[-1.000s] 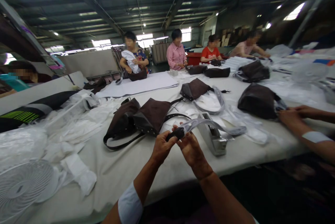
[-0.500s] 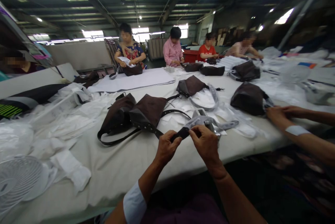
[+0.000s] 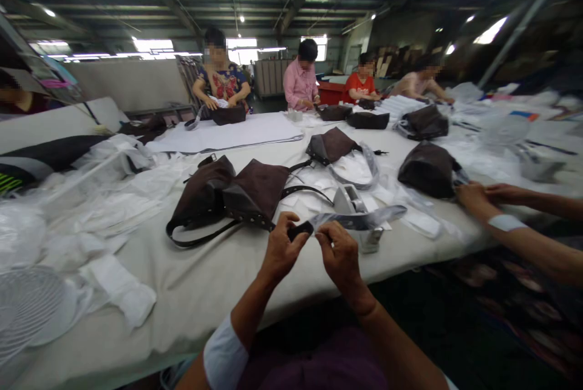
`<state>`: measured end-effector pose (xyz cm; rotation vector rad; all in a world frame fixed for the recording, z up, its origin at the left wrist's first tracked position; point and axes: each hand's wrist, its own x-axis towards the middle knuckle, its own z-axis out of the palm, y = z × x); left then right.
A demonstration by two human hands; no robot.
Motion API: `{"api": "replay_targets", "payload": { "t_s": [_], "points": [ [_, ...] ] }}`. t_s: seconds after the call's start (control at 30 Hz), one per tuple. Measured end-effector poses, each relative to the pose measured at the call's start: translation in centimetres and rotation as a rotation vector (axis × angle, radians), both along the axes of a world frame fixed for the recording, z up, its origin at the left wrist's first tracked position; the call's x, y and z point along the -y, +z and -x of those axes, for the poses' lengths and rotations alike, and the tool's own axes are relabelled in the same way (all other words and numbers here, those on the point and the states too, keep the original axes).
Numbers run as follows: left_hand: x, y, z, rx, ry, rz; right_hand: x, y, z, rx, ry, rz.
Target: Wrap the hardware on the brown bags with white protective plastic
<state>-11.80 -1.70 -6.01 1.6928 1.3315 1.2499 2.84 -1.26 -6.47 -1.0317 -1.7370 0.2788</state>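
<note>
Both my hands are raised just above the table's front edge. My left hand pinches the end of a black strap. My right hand grips where that strap enters a clear plastic sleeve, which runs out to the right. Just beyond my hands lies a dark brown leather bag with studs and a long belt-like strap. A grey metal tape dispenser stands behind the sleeve, close to my right hand.
A co-worker's hands rest at the right, near a brown bag. White plastic sheets and padding cover the left of the cream table. A round white fan sits lower left. Several people work across the table with more bags.
The view has tilted down, so everything sits higher in the picture. My hands have drawn the sleeve further along the strap, leaving less black strap showing.
</note>
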Motion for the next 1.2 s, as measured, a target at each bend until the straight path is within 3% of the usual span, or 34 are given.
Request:
{"api": "replay_targets", "payload": {
  "t_s": [0.13, 0.2, 0.33, 0.47, 0.53, 0.67, 0.8, 0.9, 1.0, 1.1, 1.2],
  "points": [
    [0.1, 0.1, 2.0, -0.060, -0.228, 0.055, 0.1, 0.2, -0.6, 0.200, 0.236, 0.053],
    [0.3, -0.2, 2.4, -0.055, -0.194, 0.045, 0.1, 0.6, -0.8, 0.273, 0.226, 0.058],
    [1.3, -0.6, 2.6, -0.106, -0.133, 0.013, -0.1, 2.4, -2.1, 0.390, 0.031, -0.040],
    [2.4, 0.0, 3.2, -0.300, -0.185, -0.133, -0.6, 4.5, -3.5, 0.840, 0.246, 0.109],
    [2.6, 0.4, 3.5, -0.408, -0.209, -0.171, -0.5, 4.8, -3.3, 0.965, 0.325, 0.160],
    [2.7, 0.4, 3.1, -0.480, -0.172, -0.134, 0.8, 4.4, -0.8, 0.968, 0.313, 0.049],
    [2.6, 0.2, 2.4, -0.345, -0.044, -0.085, 1.5, 5.0, 1.3, 0.929, 0.236, -0.037],
    [2.5, 0.8, 2.8, -0.289, -0.042, -0.069, 0.4, 6.7, -0.5, 0.868, 0.252, 0.013],
    [2.2, 1.8, 3.4, -0.302, -0.109, -0.039, -1.9, 7.8, -3.9, 0.843, 0.363, 0.080],
    [1.8, 2.1, 3.0, -0.328, -0.139, -0.032, -3.6, 7.0, -5.2, 0.962, 0.478, 0.122],
    [1.5, 1.6, 1.5, -0.359, -0.150, -0.019, -3.4, 5.5, -4.1, 1.075, 0.490, 0.168]
  ]
}}
